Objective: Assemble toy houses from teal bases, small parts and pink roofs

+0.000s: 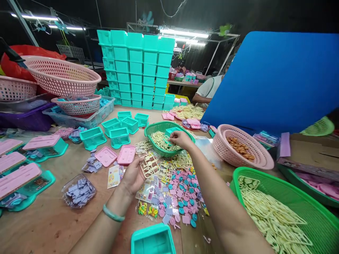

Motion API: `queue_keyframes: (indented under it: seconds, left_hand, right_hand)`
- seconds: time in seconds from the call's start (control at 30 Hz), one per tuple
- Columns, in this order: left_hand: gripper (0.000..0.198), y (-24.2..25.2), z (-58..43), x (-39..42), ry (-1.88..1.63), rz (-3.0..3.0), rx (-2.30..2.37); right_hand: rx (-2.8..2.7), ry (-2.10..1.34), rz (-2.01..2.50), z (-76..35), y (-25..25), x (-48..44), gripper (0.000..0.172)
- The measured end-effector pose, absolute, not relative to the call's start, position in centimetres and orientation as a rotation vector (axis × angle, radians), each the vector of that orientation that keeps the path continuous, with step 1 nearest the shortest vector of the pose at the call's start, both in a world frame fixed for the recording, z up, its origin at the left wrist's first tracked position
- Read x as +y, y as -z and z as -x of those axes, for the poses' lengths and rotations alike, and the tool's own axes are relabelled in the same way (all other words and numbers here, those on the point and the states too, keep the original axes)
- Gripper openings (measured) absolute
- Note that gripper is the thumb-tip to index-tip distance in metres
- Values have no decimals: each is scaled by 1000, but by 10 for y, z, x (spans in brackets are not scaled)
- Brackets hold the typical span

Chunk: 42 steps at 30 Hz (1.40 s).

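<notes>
My left hand (133, 176), with a jade-coloured bangle at the wrist, pinches a cream plastic sprue frame (149, 165) full of small moulded parts. My right hand (181, 139) reaches over a green basket (150, 141), its fingers closed together; what they hold is too small to make out. Inside that basket lie cream sprue pieces (160, 139) and a teal part beside my right fingertips. More cream frames (166, 170) lie just right of my left hand. Below them spread many small pink, lilac and teal pieces (182, 194) and little bags of coloured parts (147, 209).
Teal boxes (135, 67) are stacked high at the back; loose ones (119, 137) stand nearer. A teal box (153, 240) sits at the front edge. Pink baskets (243, 148) and a green basket of cream frames (275, 211) flank the right. A co-worker (209, 90) sits behind a blue board (275, 77).
</notes>
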<state>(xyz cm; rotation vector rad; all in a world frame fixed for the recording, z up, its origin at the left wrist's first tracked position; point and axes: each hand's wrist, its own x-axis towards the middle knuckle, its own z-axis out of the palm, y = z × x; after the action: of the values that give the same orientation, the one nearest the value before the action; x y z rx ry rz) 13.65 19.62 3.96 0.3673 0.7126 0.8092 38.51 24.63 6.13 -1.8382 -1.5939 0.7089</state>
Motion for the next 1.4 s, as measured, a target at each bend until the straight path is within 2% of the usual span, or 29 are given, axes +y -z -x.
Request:
queue_keyframes:
  seconds: [0.17,0.3,0.4,0.5,0.57,0.67,0.7,0.77,0.9,1.03,1.1,1.17,1.33,1.4]
  left_hand:
    - [25,-83,-152,157,-834,-435,700]
    - [20,-109,-183,91,-826,-557,592]
    - [23,-101,-207,43,-784,-542,662]
    - [21,-79,-227,9,-645,-476,739]
    - [23,-69,-238,-5,-530,-456,784]
    - [28,-67,-249,-18,-403,-460,829]
    - [30,-68,-251,-21,-367,-458,830]
    - [34,-70,-254,-24,-303,-443,811]
    - [42,-64,-251,-20,-249,-369,741]
    - [44,-58,-244,-15,-288,-302,701]
    - [41,-60,-241,-16,-297,-297,705]
    - [35,-64,-238,-18,-303,-303,723]
    - [21,-74,-230,-6,-352,-328,726]
    - [21,-74,-226,8,-403,-352,725]
  right_hand:
    - [-1232,-717,1484,-370,-79,156,42]
    - [-1049,-752,1195,-330,-74,58,28]
    - [-1064,-375,1421,-311,-64,-7,6]
    - [-1220,-40,1644,-339,-59,-61,11]
    - [-1336,-5,1821,-387,-58,-84,19]
    - [-1386,-120,2403,-466,-56,-92,46]
    - [-1363,-147,2457,-486,-54,-89,48]
    - [-1346,-201,2495,-513,-50,-80,44]
    - [-1302,-140,2352,-529,-44,-73,16]
    - [-1071,57,2204,-532,-48,-88,28]
    - [-985,91,2131,-520,-52,-95,41]
    - [-953,114,1961,-494,-56,-99,45]
    - [-1249,462,1622,-407,-56,-99,15]
    - [-1337,573,1586,-386,-48,-93,16]
